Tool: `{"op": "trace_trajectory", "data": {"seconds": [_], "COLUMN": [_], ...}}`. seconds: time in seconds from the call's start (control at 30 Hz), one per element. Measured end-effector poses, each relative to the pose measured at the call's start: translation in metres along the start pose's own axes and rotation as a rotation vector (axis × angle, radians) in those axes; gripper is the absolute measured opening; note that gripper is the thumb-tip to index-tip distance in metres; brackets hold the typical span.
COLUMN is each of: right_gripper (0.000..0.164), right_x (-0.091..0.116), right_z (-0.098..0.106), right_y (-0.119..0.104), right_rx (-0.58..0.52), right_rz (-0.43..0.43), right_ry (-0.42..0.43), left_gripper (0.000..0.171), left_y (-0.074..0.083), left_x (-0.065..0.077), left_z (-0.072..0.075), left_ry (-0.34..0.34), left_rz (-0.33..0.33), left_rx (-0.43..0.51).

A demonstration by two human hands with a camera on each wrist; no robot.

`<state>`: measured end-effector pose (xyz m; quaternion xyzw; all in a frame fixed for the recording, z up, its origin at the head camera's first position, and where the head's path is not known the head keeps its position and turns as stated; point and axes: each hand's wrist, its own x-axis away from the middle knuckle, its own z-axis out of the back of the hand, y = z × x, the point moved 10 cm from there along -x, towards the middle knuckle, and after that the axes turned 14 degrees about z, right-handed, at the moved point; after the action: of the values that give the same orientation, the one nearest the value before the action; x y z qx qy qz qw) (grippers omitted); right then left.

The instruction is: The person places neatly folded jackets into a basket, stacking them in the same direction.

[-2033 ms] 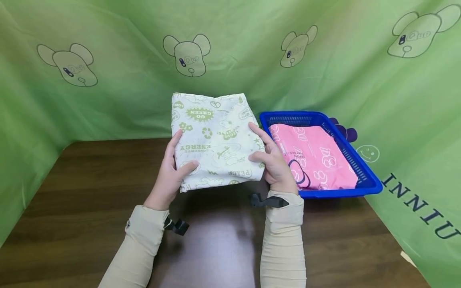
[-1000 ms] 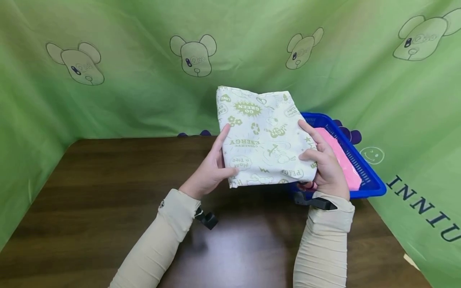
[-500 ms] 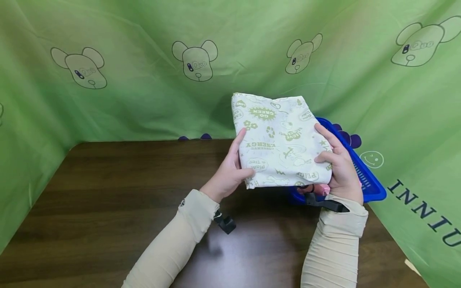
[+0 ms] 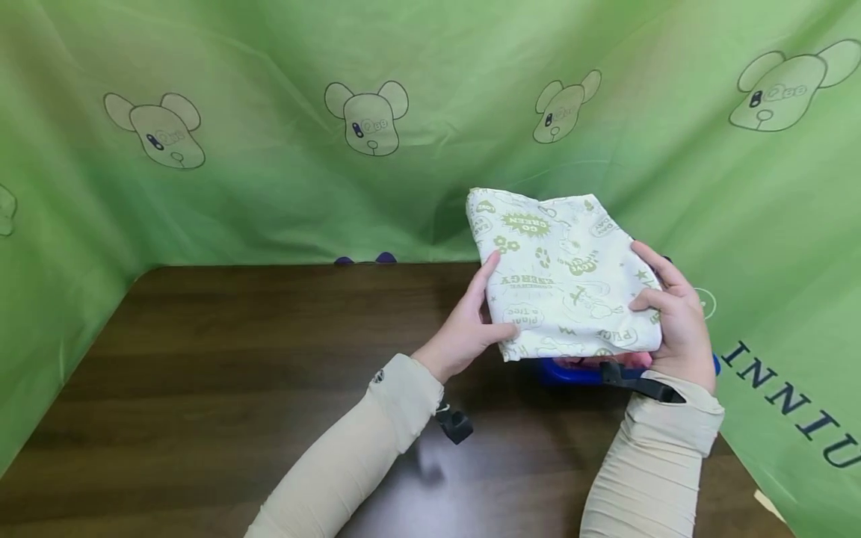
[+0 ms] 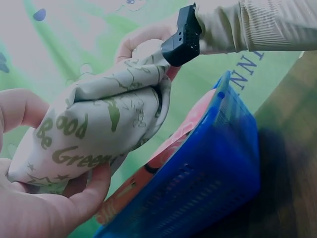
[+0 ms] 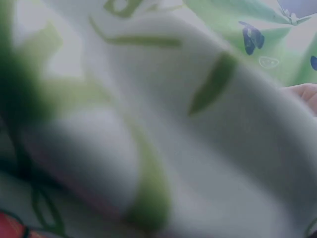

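A folded white cloth (image 4: 565,291) with green lettering and cartoon prints is held up over the blue basket (image 4: 575,373). My left hand (image 4: 464,329) grips its left edge, thumb on the upper face. On the opposite edge, my right hand (image 4: 682,325) holds it the same way. In the left wrist view, the cloth's thick folded layers (image 5: 94,129) bulge between both hands. Blurred white-and-green fabric (image 6: 198,134) fills most of the right wrist view. The basket contains a pink cloth (image 5: 198,111), largely hidden in the head view.
The dark wooden table (image 4: 235,388) extends to the left of the basket. A green curtain (image 4: 269,202) with bear-head drawings hangs behind and along the sides. In the left wrist view, an orange-toned patterned fabric (image 5: 133,188) shows by the basket rim.
Both hands have carried the folded white cloth rightward from beside the basket to over it. The cloth now covers most of the basket and the pink cloth in the head view.
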<state>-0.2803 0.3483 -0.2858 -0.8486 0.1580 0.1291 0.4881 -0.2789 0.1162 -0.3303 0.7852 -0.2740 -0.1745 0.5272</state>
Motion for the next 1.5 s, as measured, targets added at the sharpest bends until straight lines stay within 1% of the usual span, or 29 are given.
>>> {"op": "trace_trajectory", "data": {"seconds": [0.13, 0.23, 0.33, 0.4, 0.57, 0.77, 0.83, 0.9, 1.0, 1.07, 1.17, 1.23, 1.3, 1.4, 1.5], "right_gripper": [0.081, 0.08, 0.078, 0.078, 0.076, 0.075, 0.074, 0.074, 0.073, 0.074, 0.073, 0.073, 0.072, 0.071, 0.071], "right_x": [-0.002, -0.002, -0.002, -0.001, -0.002, -0.006, -0.006, -0.005, -0.003, -0.003, -0.003, -0.003, -0.003, -0.002, -0.001], "right_z": [0.014, 0.023, 0.032, 0.037, 0.046, 0.058, 0.057, 0.056, 0.055, 0.059, 0.063, 0.066, 0.067, 0.07, 0.073], "right_y": [-0.008, -0.014, -0.019, -0.022, -0.025, -0.027, -0.03, -0.032, -0.039, -0.041, -0.044, -0.044, -0.044, -0.044, -0.045], "right_rx": [0.022, 0.036, 0.049, 0.073, 0.138, 0.13, 0.164, 0.208, 0.238, 0.258, 0.315, 0.368, 0.396, 0.439, 0.527], "right_rz": [-0.002, 0.0, -0.005, -0.007, -0.009, -0.008, -0.005, -0.003, 0.02, 0.033, 0.047, 0.041, 0.039, 0.038, 0.027], "right_ry": [0.048, 0.089, 0.13, 0.152, 0.176, 0.206, 0.216, 0.229, 0.264, 0.284, 0.304, 0.31, 0.322, 0.346, 0.363], "left_gripper": [0.107, 0.107, 0.105, 0.104, 0.098, 0.087, 0.084, 0.082, 0.081, 0.08, 0.08, 0.081, 0.081, 0.081, 0.08], "left_y": [-0.005, -0.008, -0.011, -0.012, -0.016, -0.025, -0.024, -0.023, -0.021, -0.022, -0.025, -0.025, -0.025, -0.022, -0.021], "left_x": [-0.008, -0.014, -0.018, -0.021, -0.025, -0.028, -0.027, -0.026, -0.024, -0.026, -0.029, -0.032, -0.035, -0.038, -0.04], "left_z": [-0.01, -0.015, -0.021, -0.024, -0.025, -0.025, -0.025, -0.024, -0.025, -0.027, -0.029, -0.03, -0.031, -0.032, -0.032], "left_ry": [-0.004, 0.007, 0.024, 0.034, 0.089, 0.172, 0.181, 0.195, 0.208, 0.231, 0.245, 0.249, 0.25, 0.254, 0.266], "left_rz": [0.021, 0.031, 0.039, 0.034, 0.029, 0.062, 0.061, 0.057, 0.049, 0.05, 0.053, 0.054, 0.053, 0.053, 0.068], "left_rx": [-0.022, -0.035, -0.067, -0.087, -0.131, -0.186, -0.183, -0.203, -0.248, -0.306, -0.364, -0.404, -0.441, -0.52, -0.592]}}
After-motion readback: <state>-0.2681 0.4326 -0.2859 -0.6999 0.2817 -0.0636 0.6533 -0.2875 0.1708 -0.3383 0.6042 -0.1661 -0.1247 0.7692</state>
